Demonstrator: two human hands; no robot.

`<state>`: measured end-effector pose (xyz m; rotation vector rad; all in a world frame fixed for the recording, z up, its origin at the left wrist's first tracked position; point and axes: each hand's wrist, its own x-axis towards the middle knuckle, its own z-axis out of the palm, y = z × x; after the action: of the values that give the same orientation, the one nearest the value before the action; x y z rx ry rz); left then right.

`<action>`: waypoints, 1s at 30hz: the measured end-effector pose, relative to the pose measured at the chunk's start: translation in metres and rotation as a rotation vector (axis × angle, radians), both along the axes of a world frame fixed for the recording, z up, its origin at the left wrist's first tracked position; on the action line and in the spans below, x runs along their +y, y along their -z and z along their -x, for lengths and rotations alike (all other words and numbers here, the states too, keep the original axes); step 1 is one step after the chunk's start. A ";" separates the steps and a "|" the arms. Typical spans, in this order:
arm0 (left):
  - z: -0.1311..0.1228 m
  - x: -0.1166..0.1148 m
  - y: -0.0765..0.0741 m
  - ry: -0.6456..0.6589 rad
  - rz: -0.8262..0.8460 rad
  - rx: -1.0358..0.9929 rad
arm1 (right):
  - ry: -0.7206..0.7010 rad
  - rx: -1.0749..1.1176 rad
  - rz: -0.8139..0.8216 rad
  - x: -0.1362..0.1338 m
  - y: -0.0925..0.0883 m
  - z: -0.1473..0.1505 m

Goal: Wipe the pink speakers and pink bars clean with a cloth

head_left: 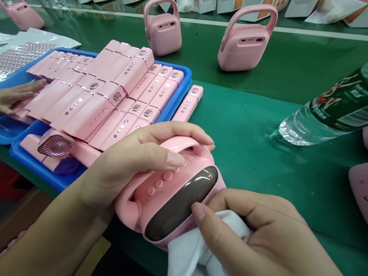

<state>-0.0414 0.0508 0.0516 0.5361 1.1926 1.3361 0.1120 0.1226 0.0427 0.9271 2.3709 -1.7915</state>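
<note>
Right hand (255, 241) is closest, down around 4 to 5 o'clock, fingers bunched round a white cloth (210, 266), thumb and index narrowed at the edge of a pink portable speaker (164, 189) (pretty sure that's what it is). Probably gripped like that so the fabric sits right against the front. Left hand (135, 154) comes in from 7 o'clock, fingers curled over the carry handle (124, 213), thumb on top by the buttons (167, 176). My guess is that hold stops it twisting.

Beyond them, the green table (248, 132) fills the middle. Out at 10 o'clock, a blue tray (186, 78) is piled with pink microphone-like bars (105, 65), packed side by side, likely to save room. Someone else's hand (17, 99) is at the pile's 9 o'clock side.

Back to that speaker: just under centre toward 6 o'clock, near table edge, tilted so its front faces up. Glossy pink, rounded corners, dark elongated panel (178, 207) with a bright reflection up top. Tiniest bits are those buttons, round, raised, body-coloured, in a row running up to the left thumb.
</note>
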 end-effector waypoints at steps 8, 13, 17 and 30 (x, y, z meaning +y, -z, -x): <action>-0.001 0.000 0.001 -0.004 -0.007 -0.001 | 0.043 0.035 0.036 0.000 0.001 0.001; -0.001 0.000 0.001 -0.002 -0.007 0.006 | 0.068 0.058 0.042 -0.002 0.000 0.001; -0.001 -0.001 0.000 0.004 -0.006 0.001 | 0.075 0.071 0.045 -0.001 0.000 0.001; 0.001 -0.001 0.002 0.024 -0.017 0.012 | 0.032 0.017 0.054 0.001 -0.001 0.002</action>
<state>-0.0420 0.0501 0.0499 0.5701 1.1823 1.3254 0.1098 0.1237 0.0439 0.9522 2.3185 -1.8715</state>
